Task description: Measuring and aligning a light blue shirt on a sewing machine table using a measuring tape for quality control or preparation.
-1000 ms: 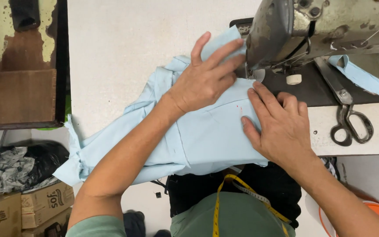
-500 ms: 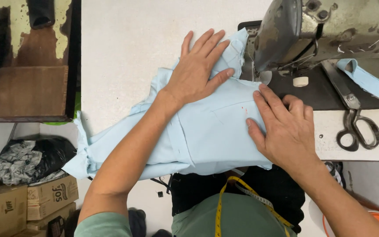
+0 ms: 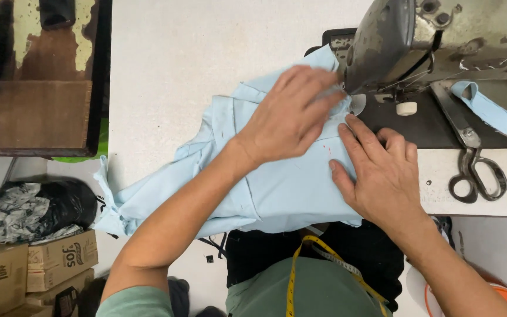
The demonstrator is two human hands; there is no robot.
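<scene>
A light blue garment [image 3: 277, 188] lies on the white sewing table [image 3: 206, 53], one edge under the head of a grey sewing machine [image 3: 441, 35]. My left hand [image 3: 291, 114] presses flat on the cloth close to the needle area, fingers pointing right. My right hand [image 3: 382, 170] lies flat on the cloth's right edge, fingers pointing up towards the presser foot. Both hands hold the fabric down with spread fingers; neither grips anything. The needle itself is hidden behind my left fingers.
Grey scissors [image 3: 470, 158] lie right of the machine bed beside a light blue fabric strip [image 3: 494, 111]. A yellow tape measure [image 3: 300, 276] hangs at my chest. Cardboard boxes [image 3: 30, 270] and a black bag [image 3: 36, 205] sit on the floor at left.
My left hand slid right across the cloth towards the needle, fingers now pointing right. My right hand stayed on the cloth's right edge. The fabric shifted slightly under the machine.
</scene>
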